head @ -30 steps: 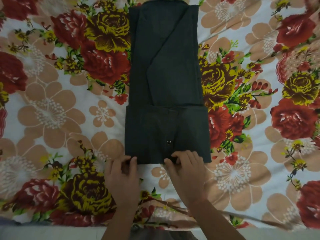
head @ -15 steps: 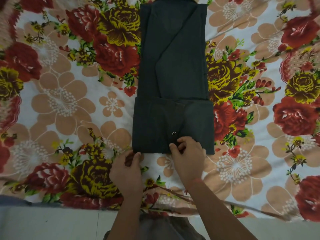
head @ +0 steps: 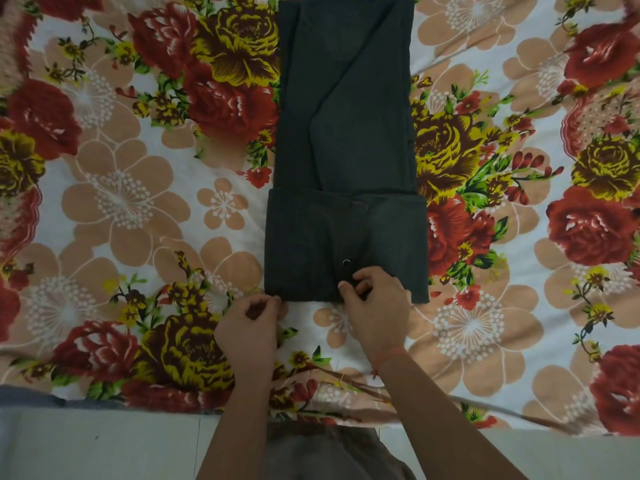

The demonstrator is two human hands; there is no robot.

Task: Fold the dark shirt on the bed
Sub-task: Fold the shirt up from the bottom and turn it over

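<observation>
- bed edge and pale floor [head: 104, 452] are seen nearest, below the floral bedsheet [head: 114, 209]; both forearms are reached forward over that edge.
- left hand [head: 251, 327] is curled at the near left corner of the dark shirt [head: 346, 133]; fingers [head: 266, 301] are bunched together against the thumb, seemingly pinching the hem corner, though whether cloth is truly caught cannot be told.
- right hand [head: 375, 306] is laid on the near edge around the middle; thumb and fingers are closed in a pinch on the fold just below the snap button [head: 346, 262].
- a red thread band [head: 389, 355] is worn on the right wrist.
- dark shirt is laid lengthwise in the middle of the bed, already narrowed to a long strip, with the near part doubled up into a slightly wider band [head: 346, 244] on top.
- risk: grips are uneven, one at the corner and one near centre, so the free right corner is likely to be dragged or drooped if the band is lifted, and a skewed fold is produced.
- risk: if only the top layer is pinched, the layers beneath are likely to be left behind and the band opened up.
- risk: the bedsheet is soft and may be caught along with the hem at the left corner, so that it is pulled up and wrinkled.
- risk: the tucked diagonal sleeve fold [head: 346, 81] farther up is loose and may be shifted if the strip is tugged.
- far end of the shirt is cut off at the top of the view, so its alignment cannot be checked.
</observation>
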